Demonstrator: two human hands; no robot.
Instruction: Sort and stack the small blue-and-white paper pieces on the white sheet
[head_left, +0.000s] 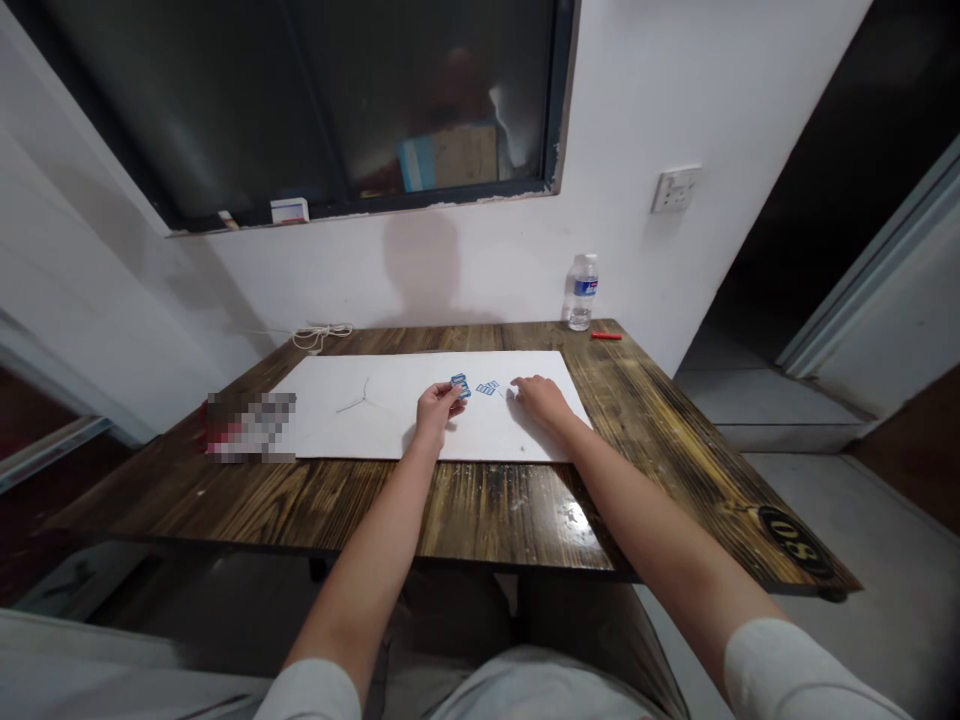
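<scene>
My left hand [436, 408] is closed on a small stack of blue-and-white cards [460, 386], held above a white board. Several loose blue-outlined pieces [487, 388] lie on the board [390, 435] between my two hands; they are too small to tell what they are. To the right of these pieces, my right hand [541, 400] reaches in low over the board, its index finger stretched to the left and its thumb partly hidden. Nothing can be made out between its fingers. Thin grey wire-like strands [363, 399] rest on the board left of my hands.
The board lies on a dark wooden table [315, 500] against a white wall. A water bottle [582, 295] and a red pen-like object [607, 337] stand and lie at the back right. A coiled white cord [322, 333] is at the back left. A blurred patch [255, 428] covers the board's left end.
</scene>
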